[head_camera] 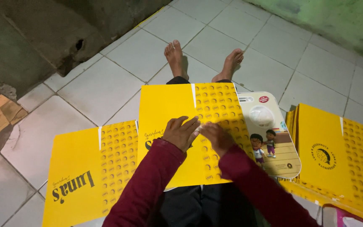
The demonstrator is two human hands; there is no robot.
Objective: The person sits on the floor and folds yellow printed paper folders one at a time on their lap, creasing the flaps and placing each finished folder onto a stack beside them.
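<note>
Yellow printed cardboard sheet [177, 126] lies flat across a small lap table with a cartoon-printed top [274, 143], at picture centre. Left hand [180, 133] and right hand [216, 136] rest close together on it, fingers flat and pressing, fingertips meeting at its white strip. At 8 o'clock a second yellow sheet [89, 172] lies on the white floor tiles [106, 80]; at 3 o'clock a yellow stack [337, 155]. Bare feet [202, 61] at 12 o'clock, open tiles around them.
</note>
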